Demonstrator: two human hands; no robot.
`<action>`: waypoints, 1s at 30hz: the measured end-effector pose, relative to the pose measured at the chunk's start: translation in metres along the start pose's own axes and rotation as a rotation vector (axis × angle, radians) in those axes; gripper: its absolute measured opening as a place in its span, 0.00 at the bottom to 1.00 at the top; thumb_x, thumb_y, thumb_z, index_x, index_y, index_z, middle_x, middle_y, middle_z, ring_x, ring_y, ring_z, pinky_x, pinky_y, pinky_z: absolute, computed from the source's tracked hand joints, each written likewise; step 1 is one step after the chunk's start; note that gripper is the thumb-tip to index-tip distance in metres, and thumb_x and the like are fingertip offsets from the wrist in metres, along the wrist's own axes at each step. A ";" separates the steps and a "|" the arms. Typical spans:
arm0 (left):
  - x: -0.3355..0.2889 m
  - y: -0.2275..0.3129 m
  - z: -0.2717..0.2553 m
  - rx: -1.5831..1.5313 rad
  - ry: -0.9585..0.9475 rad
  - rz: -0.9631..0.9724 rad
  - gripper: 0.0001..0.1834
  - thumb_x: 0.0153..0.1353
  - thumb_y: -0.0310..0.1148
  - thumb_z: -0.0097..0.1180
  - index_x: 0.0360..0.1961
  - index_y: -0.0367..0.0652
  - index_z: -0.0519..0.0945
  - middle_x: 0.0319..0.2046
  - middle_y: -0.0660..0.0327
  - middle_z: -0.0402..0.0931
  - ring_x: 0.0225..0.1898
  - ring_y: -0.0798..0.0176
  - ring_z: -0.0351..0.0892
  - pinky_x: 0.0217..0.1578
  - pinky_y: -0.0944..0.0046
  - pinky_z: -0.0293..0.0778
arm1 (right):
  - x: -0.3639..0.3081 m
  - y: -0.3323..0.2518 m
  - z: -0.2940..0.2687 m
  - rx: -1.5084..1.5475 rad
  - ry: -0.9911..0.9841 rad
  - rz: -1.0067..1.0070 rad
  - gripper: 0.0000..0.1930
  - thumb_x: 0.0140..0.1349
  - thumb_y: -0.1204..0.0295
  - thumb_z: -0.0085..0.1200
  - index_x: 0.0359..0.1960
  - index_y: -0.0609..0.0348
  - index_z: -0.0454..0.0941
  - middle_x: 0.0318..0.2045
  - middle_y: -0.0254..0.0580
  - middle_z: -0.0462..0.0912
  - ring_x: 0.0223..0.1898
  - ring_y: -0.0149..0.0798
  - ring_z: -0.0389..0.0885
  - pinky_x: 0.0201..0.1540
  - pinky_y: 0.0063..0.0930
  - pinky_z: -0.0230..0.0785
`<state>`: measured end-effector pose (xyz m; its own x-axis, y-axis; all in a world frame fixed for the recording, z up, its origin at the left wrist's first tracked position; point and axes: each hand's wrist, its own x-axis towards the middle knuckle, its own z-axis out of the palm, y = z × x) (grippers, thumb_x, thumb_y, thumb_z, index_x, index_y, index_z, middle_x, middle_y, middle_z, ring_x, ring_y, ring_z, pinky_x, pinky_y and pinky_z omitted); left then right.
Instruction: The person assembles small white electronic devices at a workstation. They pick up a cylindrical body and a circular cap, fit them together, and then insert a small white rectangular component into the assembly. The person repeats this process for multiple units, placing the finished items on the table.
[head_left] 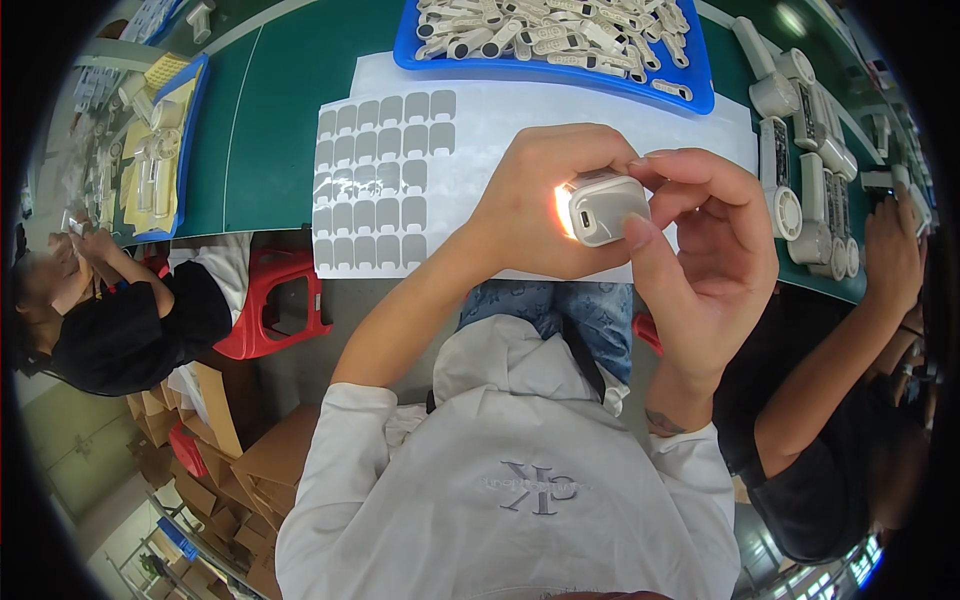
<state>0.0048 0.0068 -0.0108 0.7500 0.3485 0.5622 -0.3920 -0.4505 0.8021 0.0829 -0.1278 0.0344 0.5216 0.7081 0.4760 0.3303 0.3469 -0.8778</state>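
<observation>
My left hand (pixel 540 190) is wrapped round a small white device (pixel 597 212) with a grey end panel and a small port opening. Bright orange-white light glows along the device's left side, against my palm. My right hand (pixel 715 260) meets the device from the right, its thumb on the grey panel and its fingers curled at the upper edge. Most of the device's body is hidden inside my left hand. Below and left of my hands lies a white sheet (pixel 470 130) bearing rows of grey stickers (pixel 371 180), with some spots at the right of the rows bare.
A blue tray (pixel 560 72) heaped with pale strap-like parts (pixel 545 28) stands at the far side. White devices with round ends (pixel 787 210) line the green table's (pixel 290 90) right side. Co-workers sit left and right; a red stool (pixel 270 310) and cardboard boxes (pixel 280 455) are at left.
</observation>
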 end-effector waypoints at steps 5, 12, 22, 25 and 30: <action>0.000 -0.002 -0.001 0.007 0.003 0.010 0.16 0.40 0.34 0.71 0.30 0.42 0.79 0.24 0.59 0.78 0.24 0.54 0.78 0.26 0.63 0.73 | 0.000 0.001 0.002 -0.029 0.011 -0.030 0.21 0.49 0.89 0.57 0.48 0.71 0.76 0.43 0.42 0.80 0.31 0.26 0.75 0.42 0.21 0.70; -0.001 -0.001 -0.002 0.003 -0.006 0.000 0.17 0.39 0.33 0.70 0.31 0.42 0.78 0.25 0.59 0.78 0.24 0.55 0.78 0.26 0.63 0.73 | 0.000 0.003 0.004 -0.046 0.004 -0.064 0.20 0.49 0.89 0.57 0.48 0.71 0.76 0.42 0.42 0.80 0.31 0.26 0.74 0.40 0.21 0.70; -0.001 0.002 -0.011 0.009 -0.089 -0.006 0.15 0.37 0.28 0.68 0.29 0.44 0.78 0.25 0.61 0.76 0.24 0.57 0.77 0.25 0.64 0.71 | 0.013 -0.024 -0.011 -0.559 -0.241 0.092 0.19 0.54 0.83 0.60 0.49 0.65 0.76 0.32 0.34 0.78 0.29 0.23 0.70 0.37 0.18 0.66; 0.004 0.006 -0.020 -0.020 -0.162 -0.058 0.13 0.36 0.25 0.66 0.27 0.45 0.77 0.24 0.62 0.75 0.23 0.59 0.75 0.25 0.64 0.70 | 0.020 -0.014 -0.023 -0.196 -0.206 0.362 0.14 0.59 0.79 0.57 0.48 0.62 0.77 0.28 0.30 0.76 0.27 0.22 0.69 0.33 0.17 0.64; 0.025 0.006 -0.044 -0.098 -0.100 -0.050 0.11 0.39 0.24 0.62 0.28 0.38 0.79 0.25 0.59 0.77 0.24 0.64 0.75 0.27 0.68 0.70 | -0.005 0.035 -0.032 0.113 0.054 0.485 0.10 0.65 0.78 0.52 0.48 0.61 0.78 0.24 0.25 0.72 0.26 0.20 0.68 0.32 0.16 0.62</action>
<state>-0.0022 0.0495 0.0169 0.8175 0.2824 0.5019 -0.3991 -0.3505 0.8473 0.1171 -0.1383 0.0027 0.6352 0.7722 0.0112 -0.0458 0.0522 -0.9976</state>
